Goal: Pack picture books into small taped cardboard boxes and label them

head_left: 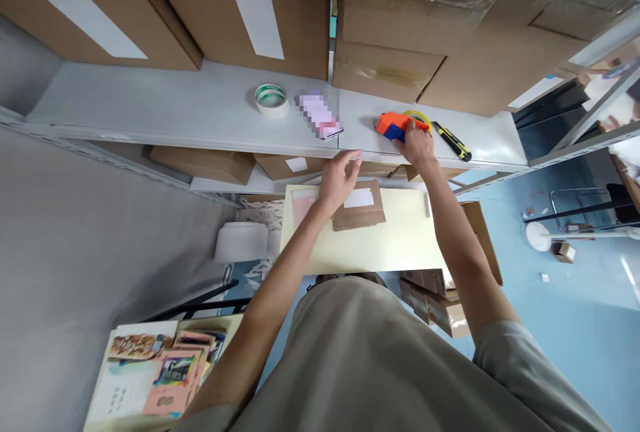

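Observation:
My right hand (419, 145) has its fingers on an orange and blue tape dispenser (395, 127), which rests on the grey shelf; part of a yellow tape roll (419, 116) shows behind the fingers. A black and yellow utility knife (453, 142) lies just right of that hand. My left hand (339, 182) is over the upper left part of a small cardboard box (359, 217) with a white label, fingers loosely curved and thumb apart, nothing in them. Whether it touches the box I cannot tell. The box lies on a pale yellow table (370, 252).
On the shelf (200, 109) are a roll of white tape (273, 104) and a phone (319, 115) with a blurred screen. Large cardboard boxes (280, 32) line its back. Prints (173, 372) cover a low table at lower left; more boxes (435, 302) stand on the floor.

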Tool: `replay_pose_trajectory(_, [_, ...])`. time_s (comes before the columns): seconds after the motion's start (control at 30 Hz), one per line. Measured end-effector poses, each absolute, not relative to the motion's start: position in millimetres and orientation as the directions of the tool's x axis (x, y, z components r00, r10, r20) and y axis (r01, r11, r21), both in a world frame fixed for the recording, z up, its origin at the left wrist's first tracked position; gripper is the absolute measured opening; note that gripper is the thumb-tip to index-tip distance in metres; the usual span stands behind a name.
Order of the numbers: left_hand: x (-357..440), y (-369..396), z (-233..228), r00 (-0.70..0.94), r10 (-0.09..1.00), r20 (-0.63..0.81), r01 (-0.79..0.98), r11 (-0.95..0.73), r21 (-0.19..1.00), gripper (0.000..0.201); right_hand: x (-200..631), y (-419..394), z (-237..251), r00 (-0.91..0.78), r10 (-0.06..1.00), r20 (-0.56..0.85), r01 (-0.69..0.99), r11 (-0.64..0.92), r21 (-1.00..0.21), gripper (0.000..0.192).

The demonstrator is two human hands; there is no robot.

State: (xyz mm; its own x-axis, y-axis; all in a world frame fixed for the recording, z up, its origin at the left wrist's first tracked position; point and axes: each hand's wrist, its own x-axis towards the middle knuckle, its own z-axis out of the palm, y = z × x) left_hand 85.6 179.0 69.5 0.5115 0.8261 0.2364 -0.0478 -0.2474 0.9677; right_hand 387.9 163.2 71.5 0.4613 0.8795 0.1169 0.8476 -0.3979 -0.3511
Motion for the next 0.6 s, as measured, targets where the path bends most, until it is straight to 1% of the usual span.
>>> replay_pose_trajectory(0.07, [80, 169, 68, 0.501, 0.838, 0.216, -0.052, -0.220, 0.974, 0.032, 361, 141, 75, 0.436, 0.887, 0.152, 0.840, -0.341, -0.422, 0.085])
replay_pose_trajectory(0.13, [72, 153, 67, 0.480, 0.855, 0.194, -0.058, -0.190, 0.980, 0.036, 324, 111, 75, 0.381, 0.913, 0.143, 0.794, -0.244, -0.557, 0.088])
replay_pose_trajectory(0.17, [67, 143, 67, 0.466, 0.865, 0.184, -0.060, -0.176, 0.982, 0.038, 305, 95, 75, 0.361, 0.925, 0.121, 0.734, -0.202, -0.648, 0.087])
replay_pose_trajectory(0.23, [59, 119, 67, 0.439, 0.883, 0.169, -0.058, -0.160, 0.985, 0.040, 268, 64, 73, 0.343, 0.935, 0.094, 0.565, -0.125, -0.816, 0.085])
replay_pose_trajectory(0.3, [54, 93, 67, 0.409, 0.898, 0.164, -0.045, -0.159, 0.986, 0.040, 241, 38, 70, 0.325, 0.943, 0.072, 0.402, -0.069, -0.913, 0.082])
replay_pose_trajectory(0.37, [52, 68, 66, 0.372, 0.913, 0.169, -0.026, -0.172, 0.985, 0.036, 226, 17, 65, 0.316, 0.948, 0.027, 0.292, -0.071, -0.954, 0.080])
replay_pose_trajectory(0.47, [57, 38, 63, 0.309, 0.928, 0.209, 0.006, -0.222, 0.975, 0.027, 225, -4, 55, 0.288, 0.957, -0.027, 0.196, -0.087, -0.977, 0.079])
replay_pose_trajectory(0.53, [64, 23, 60, 0.276, 0.927, 0.255, 0.037, -0.275, 0.961, 0.025, 234, -14, 49, 0.248, 0.969, -0.013, 0.169, -0.057, -0.984, 0.078])
replay_pose_trajectory(0.6, [73, 10, 57, 0.250, 0.924, 0.291, 0.091, -0.322, 0.942, 0.025, 247, -22, 43, 0.191, 0.981, 0.032, 0.172, -0.001, -0.985, 0.076])
